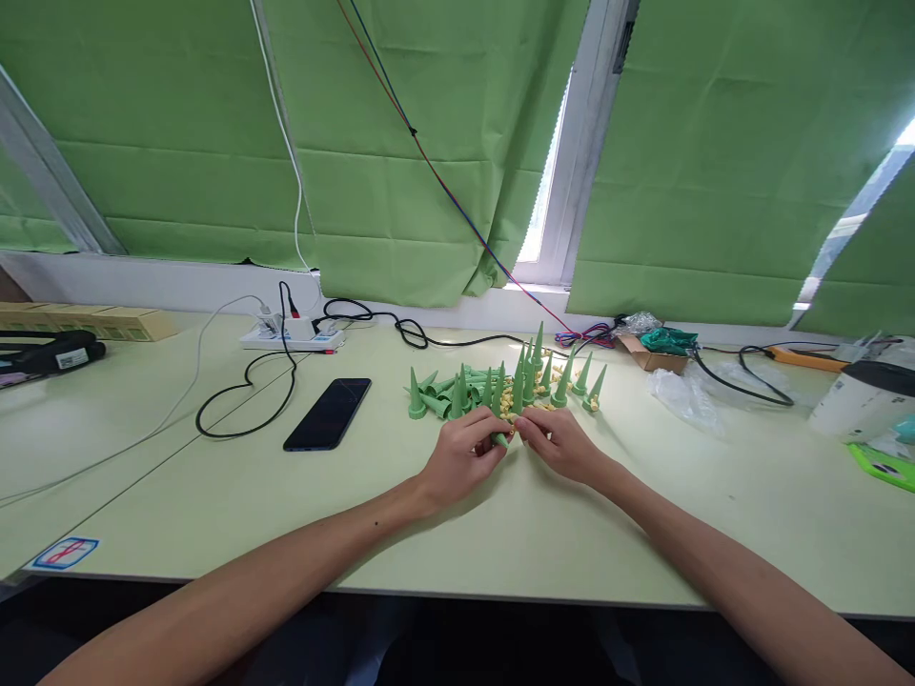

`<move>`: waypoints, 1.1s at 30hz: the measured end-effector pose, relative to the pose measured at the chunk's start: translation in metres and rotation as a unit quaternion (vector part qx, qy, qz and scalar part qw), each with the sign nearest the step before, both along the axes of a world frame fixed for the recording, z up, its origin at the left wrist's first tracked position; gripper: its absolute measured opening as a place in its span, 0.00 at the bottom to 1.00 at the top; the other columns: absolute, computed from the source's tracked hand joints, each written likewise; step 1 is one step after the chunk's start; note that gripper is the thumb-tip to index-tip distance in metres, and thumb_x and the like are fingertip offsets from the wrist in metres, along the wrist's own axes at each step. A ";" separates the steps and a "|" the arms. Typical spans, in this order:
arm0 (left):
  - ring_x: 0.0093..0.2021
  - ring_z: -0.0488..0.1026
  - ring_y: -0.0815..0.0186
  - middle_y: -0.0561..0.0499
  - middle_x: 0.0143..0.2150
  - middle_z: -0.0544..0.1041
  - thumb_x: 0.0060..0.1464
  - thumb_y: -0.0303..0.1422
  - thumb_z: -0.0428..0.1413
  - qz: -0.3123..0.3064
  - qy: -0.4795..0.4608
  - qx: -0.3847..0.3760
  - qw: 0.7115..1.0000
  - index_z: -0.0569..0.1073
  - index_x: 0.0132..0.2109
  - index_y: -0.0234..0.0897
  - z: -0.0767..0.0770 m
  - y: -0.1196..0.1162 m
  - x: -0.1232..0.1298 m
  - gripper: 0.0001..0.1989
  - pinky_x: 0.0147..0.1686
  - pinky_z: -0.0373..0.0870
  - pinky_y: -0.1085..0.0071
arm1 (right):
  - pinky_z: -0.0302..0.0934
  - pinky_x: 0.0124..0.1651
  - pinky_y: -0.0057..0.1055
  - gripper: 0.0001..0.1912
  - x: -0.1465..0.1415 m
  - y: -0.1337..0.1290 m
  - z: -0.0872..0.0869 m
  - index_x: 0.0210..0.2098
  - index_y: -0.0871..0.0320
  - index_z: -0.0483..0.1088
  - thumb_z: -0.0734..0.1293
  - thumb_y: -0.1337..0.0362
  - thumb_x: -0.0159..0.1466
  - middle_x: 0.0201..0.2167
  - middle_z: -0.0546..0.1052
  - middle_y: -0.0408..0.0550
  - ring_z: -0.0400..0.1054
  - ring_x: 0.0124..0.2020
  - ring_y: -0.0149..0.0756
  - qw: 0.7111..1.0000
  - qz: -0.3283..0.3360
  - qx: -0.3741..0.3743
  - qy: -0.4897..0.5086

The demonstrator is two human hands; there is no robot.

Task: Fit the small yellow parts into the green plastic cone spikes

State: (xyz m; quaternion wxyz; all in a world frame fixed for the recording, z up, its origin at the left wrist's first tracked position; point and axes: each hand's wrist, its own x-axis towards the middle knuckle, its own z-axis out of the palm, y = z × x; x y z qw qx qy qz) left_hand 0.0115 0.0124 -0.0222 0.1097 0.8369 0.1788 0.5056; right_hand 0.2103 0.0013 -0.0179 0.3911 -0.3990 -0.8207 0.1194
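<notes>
My left hand (464, 455) is closed around a green plastic cone (499, 439), which lies on its side with its tip pointing toward the right hand. Close beside it, my right hand (561, 444) has thumb and forefinger pinched together near the cone's end; what they hold is too small to make out. Just beyond both hands are several more green cones, some upright like the tall cone (518, 386), others lying in a heap (437, 404). Small pale yellow pieces (549, 404) are scattered among them.
A black phone (327, 414) lies to the left. Behind it are a white power strip (293, 337) and a looping black cable (247, 384). To the right sit a small cardboard box (654, 358), a clear plastic bag (686, 398) and a white container with a dark lid (862, 400).
</notes>
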 end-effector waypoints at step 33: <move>0.24 0.65 0.74 0.52 0.30 0.73 0.58 0.24 0.57 0.010 -0.002 -0.038 0.999 0.77 0.39 0.36 0.001 0.000 0.001 0.05 0.23 0.64 0.77 | 0.47 0.28 0.30 0.23 -0.001 -0.001 0.001 0.24 0.56 0.57 0.53 0.54 0.74 0.18 0.60 0.38 0.52 0.21 0.29 1.000 -0.020 -0.010 0.005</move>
